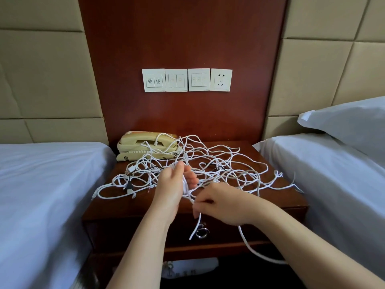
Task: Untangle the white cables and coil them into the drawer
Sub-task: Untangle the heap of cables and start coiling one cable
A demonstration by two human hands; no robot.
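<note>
Untangling white cables (218,163) over a closed nightstand drawer (220,236).

Nearest, pinching one strand in the curled fingertips of the right hand (218,203), a loose end dangling past the drawer's ring pull (201,233) and a longer length sagging toward the lower right. Just beyond, gripping several strands across the palm of the left hand (173,184), thumb up, fingers curled round them. Behind both hands, the remaining tangle spread over most of the nightstand (277,201) top, plugs showing at its left edge, some loops draped on the beige telephone (143,147) at the back left. Flanking, a left bed (41,184) and a right bed (333,174) with a pillow (350,126). Farthest, on the wood panel, three switch plates (177,80) and a wall socket (221,80).
</note>
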